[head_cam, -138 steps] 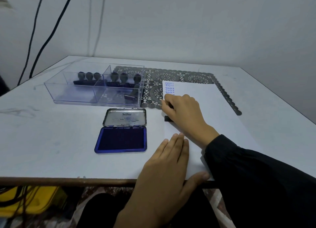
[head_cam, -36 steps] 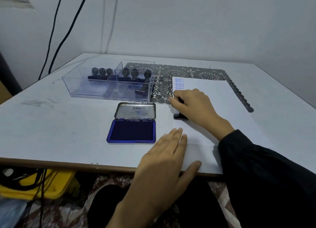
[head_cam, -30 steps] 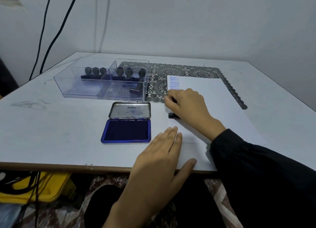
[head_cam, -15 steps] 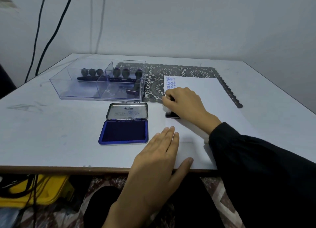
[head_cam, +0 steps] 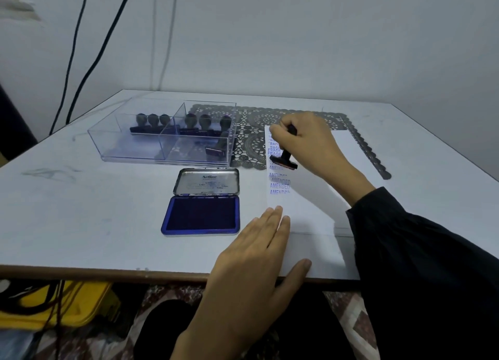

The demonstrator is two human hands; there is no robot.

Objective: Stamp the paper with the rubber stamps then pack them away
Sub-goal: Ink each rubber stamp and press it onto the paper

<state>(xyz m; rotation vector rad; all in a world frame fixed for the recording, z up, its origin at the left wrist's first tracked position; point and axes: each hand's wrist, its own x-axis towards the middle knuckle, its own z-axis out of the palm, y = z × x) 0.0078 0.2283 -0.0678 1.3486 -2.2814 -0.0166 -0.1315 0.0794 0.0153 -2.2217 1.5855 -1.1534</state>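
Head view, from where I stand: the right hand (head_cam: 305,141) pinches the handle of a black rubber stamp (head_cam: 284,162), fingers curled round it. The stamp is tilted and seems to sit just clear of the white sheet of paper (head_cam: 318,205), over a column of blue FRAGILE and AMENDED prints. The left hand (head_cam: 259,254) lies flat with its fingers together and pins the sheet's near corner to the white table (head_cam: 81,211).

I judge this to be the stamping step, between presses. The next move probably goes left, either to the open blue ink pad in its metal tin (head_cam: 202,216) or to the clear plastic divided box (head_cam: 129,146), where the other dark-handled stamps (head_cam: 194,122) stand. For the box, the stamp must drop upright into a free slot.
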